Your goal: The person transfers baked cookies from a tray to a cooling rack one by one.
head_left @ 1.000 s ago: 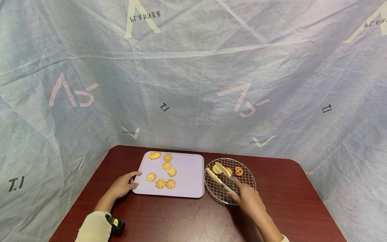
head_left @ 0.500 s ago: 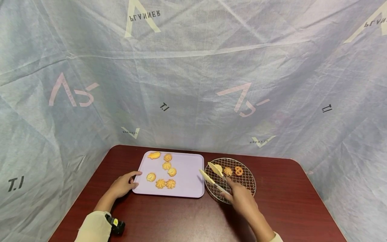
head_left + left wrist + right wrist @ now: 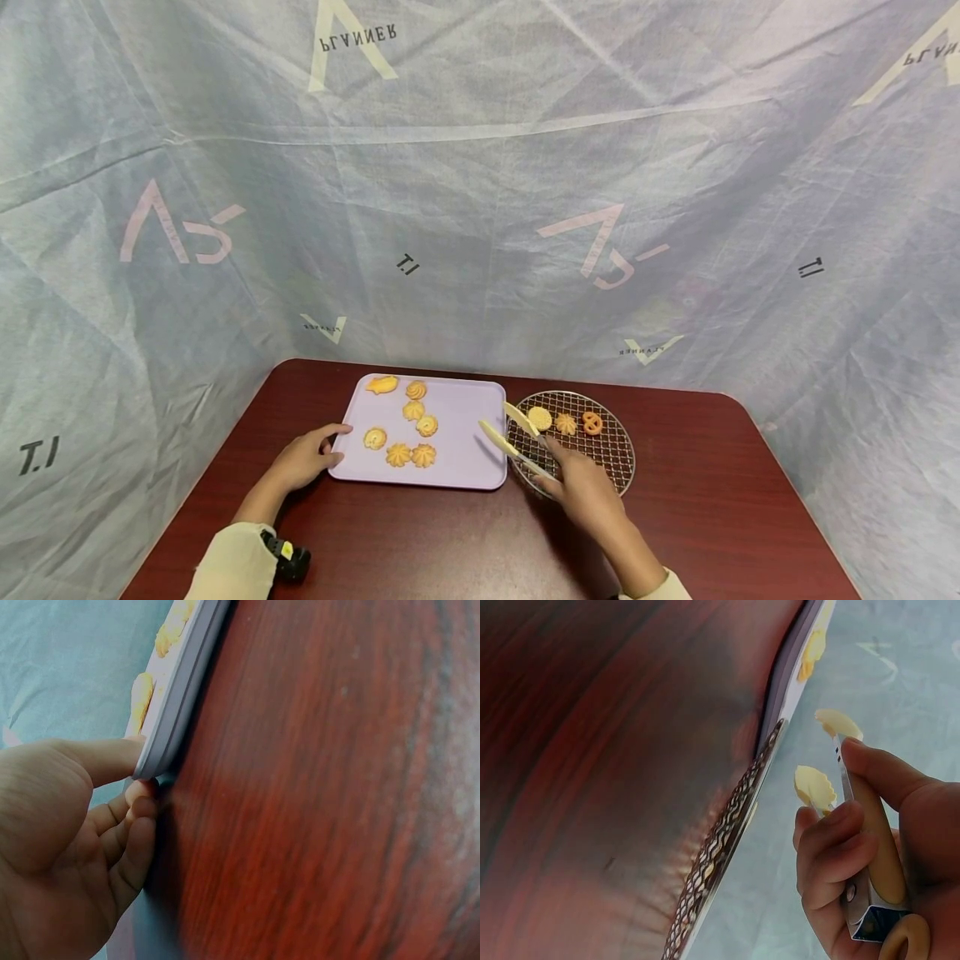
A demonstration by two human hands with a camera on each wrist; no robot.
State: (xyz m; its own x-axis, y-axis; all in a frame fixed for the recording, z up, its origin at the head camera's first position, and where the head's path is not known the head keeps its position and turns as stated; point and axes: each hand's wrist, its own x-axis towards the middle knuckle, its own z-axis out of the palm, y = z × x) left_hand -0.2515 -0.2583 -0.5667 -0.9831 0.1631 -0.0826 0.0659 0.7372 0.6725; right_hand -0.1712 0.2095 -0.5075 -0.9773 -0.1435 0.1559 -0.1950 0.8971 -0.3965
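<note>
At the left edge of the tray (image 3: 461,412), the left hand (image 3: 302,462) pinches the rim, thumb on top and the other fingers curled just below. Across from it, the right hand (image 3: 588,492) grips the tongs (image 3: 514,452), thumb and fingers closed round the arms; the two pale tips stand apart – raised, one above the tray's right part, the other about over its right edge. Under the tongs and right hand lies the rack (image 3: 611,454), round, of wire mesh, just beside the tray; whether the two touch is hard to tell. On its far half sit a round biscuit (image 3: 539,418), a flower biscuit (image 3: 566,424) and a pretzel (image 3: 592,423) in a row. Seven cookies (image 3: 413,412) lie on the tray, mostly on its left half – among them a fish (image 3: 382,385) in the far left corner. Farther out, the dark red table (image 3: 412,533) bears tray and rack, a black device (image 3: 294,565) sits at the left wrist by a pale sleeve (image 3: 236,562), and printed grey cloth (image 3: 480,175) hangs behind.
</note>
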